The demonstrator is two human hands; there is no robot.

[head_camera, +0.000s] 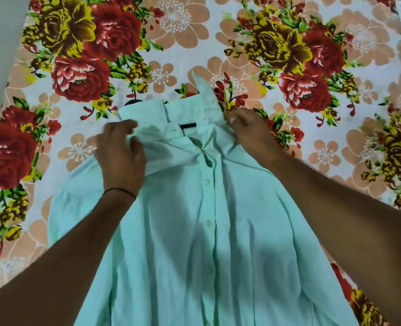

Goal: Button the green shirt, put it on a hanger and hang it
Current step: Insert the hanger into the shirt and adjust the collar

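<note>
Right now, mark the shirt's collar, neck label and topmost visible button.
collar (pixel 145 116): head view, left flap.
neck label (pixel 188 125): head view, middle of black strip.
topmost visible button (pixel 206 182): head view, its face.

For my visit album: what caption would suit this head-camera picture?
Left hand and right hand grip the collar end of a pale green button-front shirt lying on a floral bedsheet.
</note>
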